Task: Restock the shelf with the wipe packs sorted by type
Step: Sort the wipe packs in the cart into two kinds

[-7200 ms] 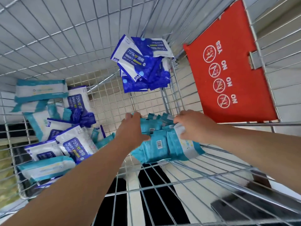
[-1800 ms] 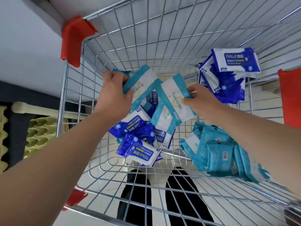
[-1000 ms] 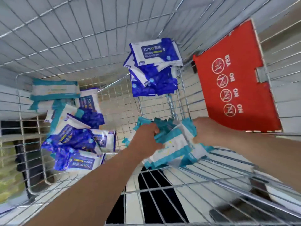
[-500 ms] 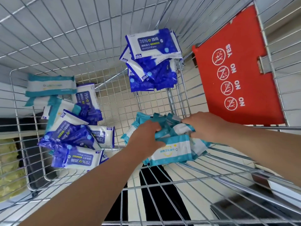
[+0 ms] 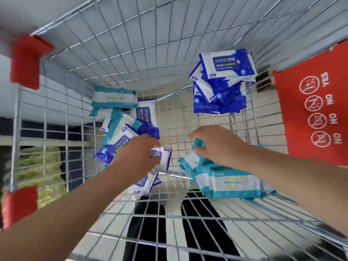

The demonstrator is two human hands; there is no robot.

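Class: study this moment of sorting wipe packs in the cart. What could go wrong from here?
The mixed pile still holds teal and blue packs together; a hasty handful could carry the wrong type along.
The blue stack sits askew in a corner of the cart and may slump towards the teal pile.

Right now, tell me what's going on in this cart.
A person is sorting wipe packs inside a wire cart. The left hand grips a blue alcohol wipe pack at the edge of the mixed heap. The right hand curls on a teal pack atop the teal pile. A blue stack sits in the far right corner. No shelf is in view.
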